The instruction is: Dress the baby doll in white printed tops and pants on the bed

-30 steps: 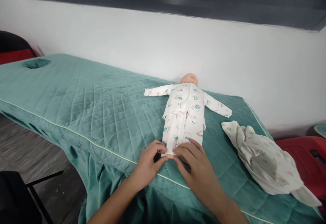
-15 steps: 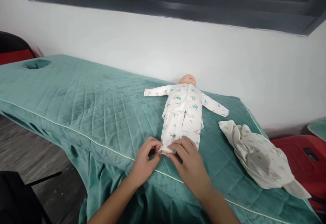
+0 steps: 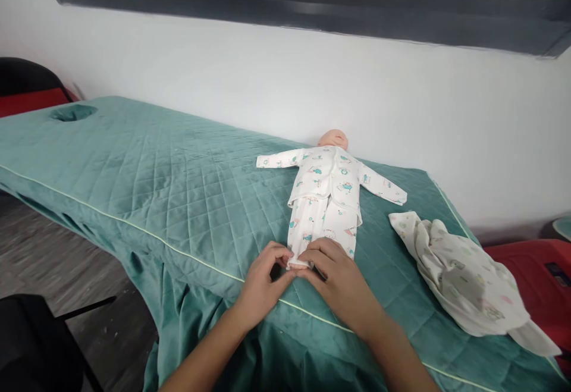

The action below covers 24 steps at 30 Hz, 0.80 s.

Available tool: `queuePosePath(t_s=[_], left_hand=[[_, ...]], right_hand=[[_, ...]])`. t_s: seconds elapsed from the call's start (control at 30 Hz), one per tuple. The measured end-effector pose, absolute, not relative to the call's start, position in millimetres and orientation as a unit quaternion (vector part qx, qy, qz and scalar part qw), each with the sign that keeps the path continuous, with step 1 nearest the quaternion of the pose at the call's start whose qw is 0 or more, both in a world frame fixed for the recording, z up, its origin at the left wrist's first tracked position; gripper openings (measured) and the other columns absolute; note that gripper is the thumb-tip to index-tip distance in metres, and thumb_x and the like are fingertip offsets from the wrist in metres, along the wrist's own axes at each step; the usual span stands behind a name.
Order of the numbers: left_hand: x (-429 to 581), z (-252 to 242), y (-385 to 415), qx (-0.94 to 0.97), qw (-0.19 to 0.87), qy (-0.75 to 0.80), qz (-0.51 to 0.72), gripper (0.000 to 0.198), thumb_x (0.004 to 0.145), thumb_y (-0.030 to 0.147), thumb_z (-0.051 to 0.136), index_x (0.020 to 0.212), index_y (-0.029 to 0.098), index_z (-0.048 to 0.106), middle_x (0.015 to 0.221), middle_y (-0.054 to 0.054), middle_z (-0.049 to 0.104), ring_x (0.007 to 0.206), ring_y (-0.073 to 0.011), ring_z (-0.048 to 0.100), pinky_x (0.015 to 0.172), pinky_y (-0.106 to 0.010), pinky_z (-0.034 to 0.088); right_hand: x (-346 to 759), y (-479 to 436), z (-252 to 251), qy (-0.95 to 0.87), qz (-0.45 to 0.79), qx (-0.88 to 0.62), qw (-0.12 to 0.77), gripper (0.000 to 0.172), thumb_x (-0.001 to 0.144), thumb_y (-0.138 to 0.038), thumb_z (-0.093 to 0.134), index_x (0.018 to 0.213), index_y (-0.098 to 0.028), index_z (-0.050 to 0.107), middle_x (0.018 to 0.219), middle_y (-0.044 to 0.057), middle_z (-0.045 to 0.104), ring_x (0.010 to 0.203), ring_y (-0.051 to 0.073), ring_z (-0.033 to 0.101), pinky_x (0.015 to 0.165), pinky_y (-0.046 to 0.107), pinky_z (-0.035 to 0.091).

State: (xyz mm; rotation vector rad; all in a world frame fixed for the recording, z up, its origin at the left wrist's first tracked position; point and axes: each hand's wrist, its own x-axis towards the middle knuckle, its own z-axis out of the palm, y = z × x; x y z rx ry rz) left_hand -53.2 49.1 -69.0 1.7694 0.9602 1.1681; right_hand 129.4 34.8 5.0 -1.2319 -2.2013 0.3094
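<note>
A baby doll (image 3: 333,138) lies on its back, dressed in a white patterned jacket (image 3: 328,172) with both sleeves spread out. Below the jacket are matching white baby pants (image 3: 307,222). At the left pant leg's lower end, my left hand (image 3: 267,279) pinches the cuff between thumb and fingers. My right hand (image 3: 336,279) grips the same cuff from the other side, thumb below and fingers on top. The two thumbs nearly meet under the hem. The right pant leg's lower end is partly hidden behind my right hand.
A green quilted bed cover (image 3: 178,172) lies beneath the doll, against a white wall. A crumpled patterned cloth (image 3: 464,279) rests to the right. Beyond it stands a red case (image 3: 530,273). A face hole (image 3: 74,112) is at the bed's far left, and a black chair (image 3: 35,332) stands lower left.
The view has shifted slightly, moving everything a little to the right. Both hands keep hold of the pant cuff, and the thumbs have come closer together.
</note>
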Motion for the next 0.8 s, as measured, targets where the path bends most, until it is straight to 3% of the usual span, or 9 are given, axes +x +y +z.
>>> queuePosePath(t_s=[0.23,0.47,0.63,0.8], left_hand=[[-50.9,-74.8,47.3,0.724,0.342,0.379,0.465,0.022,0.092,0.024,0.061,0.114,0.025,0.063,0.111,-0.007,0.054,0.100,-0.0176,0.057,0.087,-0.034,0.050],[-55.4,-75.3,45.7,0.686,0.364,0.398,0.489,0.021,0.088,0.031,0.067,0.108,0.024,0.065,0.109,-0.007,0.056,0.095,-0.0176,0.059,0.085,-0.033,0.051],[-55.3,-64.1,68.2,0.642,0.361,0.422,0.528,0.016,0.093,0.033,0.058,0.103,0.022,0.064,0.112,-0.008,0.060,0.104,-0.0199,0.059,0.089,-0.034,0.050],[-28.1,-23.5,140.9,0.683,0.291,0.385,0.548,0.019,0.097,0.027,0.050,0.107,0.021,0.064,0.113,-0.008,0.065,0.111,-0.0211,0.059,0.098,-0.040,0.047]], right_hand=[[129.3,25.4,-6.0,-0.799,0.124,-0.488,0.329,0.008,0.091,-0.018,0.063,0.097,-0.024,0.063,0.098,0.005,0.065,0.096,0.020,0.064,0.087,0.039,0.054],[141.4,21.3,0.6,-0.800,0.119,-0.490,0.324,0.015,0.091,-0.024,0.064,0.106,-0.026,0.063,0.106,0.006,0.066,0.101,0.023,0.064,0.087,0.040,0.055],[172.9,31.7,8.4,-0.730,0.128,-0.536,0.404,0.014,0.093,-0.031,0.060,0.105,-0.025,0.064,0.109,0.006,0.066,0.102,0.022,0.064,0.087,0.036,0.053],[196.0,85.5,19.1,-0.636,0.119,-0.584,0.490,0.018,0.094,-0.038,0.055,0.100,-0.023,0.063,0.104,0.005,0.066,0.100,0.022,0.063,0.090,0.039,0.050]])
